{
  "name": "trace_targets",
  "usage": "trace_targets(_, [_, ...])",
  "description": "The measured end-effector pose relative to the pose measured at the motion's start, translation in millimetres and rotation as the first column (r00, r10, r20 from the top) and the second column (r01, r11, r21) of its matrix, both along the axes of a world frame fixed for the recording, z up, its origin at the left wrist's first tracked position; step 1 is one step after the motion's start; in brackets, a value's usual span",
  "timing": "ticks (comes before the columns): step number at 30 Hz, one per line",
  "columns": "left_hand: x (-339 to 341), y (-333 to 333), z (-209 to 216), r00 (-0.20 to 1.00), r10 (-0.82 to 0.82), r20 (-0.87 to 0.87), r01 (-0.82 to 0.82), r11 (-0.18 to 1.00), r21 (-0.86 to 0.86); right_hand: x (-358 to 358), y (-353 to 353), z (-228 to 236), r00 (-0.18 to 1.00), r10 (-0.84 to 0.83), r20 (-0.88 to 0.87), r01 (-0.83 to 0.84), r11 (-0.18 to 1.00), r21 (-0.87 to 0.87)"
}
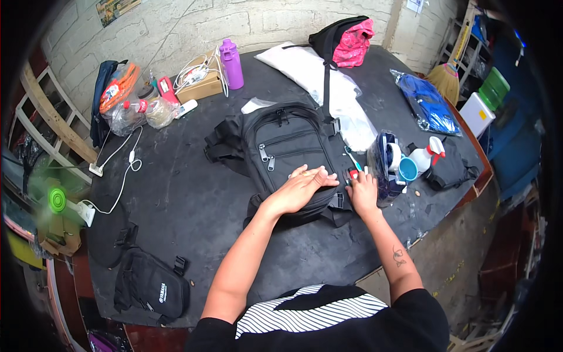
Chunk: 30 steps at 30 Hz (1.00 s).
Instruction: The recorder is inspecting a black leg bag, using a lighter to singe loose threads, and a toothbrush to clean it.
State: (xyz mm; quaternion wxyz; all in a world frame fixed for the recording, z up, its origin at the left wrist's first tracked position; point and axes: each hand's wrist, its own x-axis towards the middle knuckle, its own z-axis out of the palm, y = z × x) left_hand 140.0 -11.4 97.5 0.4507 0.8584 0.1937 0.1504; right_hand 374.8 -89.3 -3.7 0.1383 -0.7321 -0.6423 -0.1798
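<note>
Black backpack point(295, 146), mid-table point(176, 205). Person's left hand point(300, 189) over its five o'clock, fingers loosely spread. Right hand point(364, 191) at its four o'clock, near toothbrush point(353, 157); cannot tell whether fingers pinch.

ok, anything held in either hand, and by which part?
Left hand: open over the lower front of the black backpack, no grip visible. Right hand: at the toothbrush and a small red item; can't tell if it grips either.
</note>
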Motion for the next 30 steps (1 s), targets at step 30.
trace_targets(30, [1, 10, -3, 0.999, -0.053, -0.004, 0.052, 0.994, -0.095, -83, -50, 150, 0.786, 0.614, 0.073, -0.579, 0.772, -0.262])
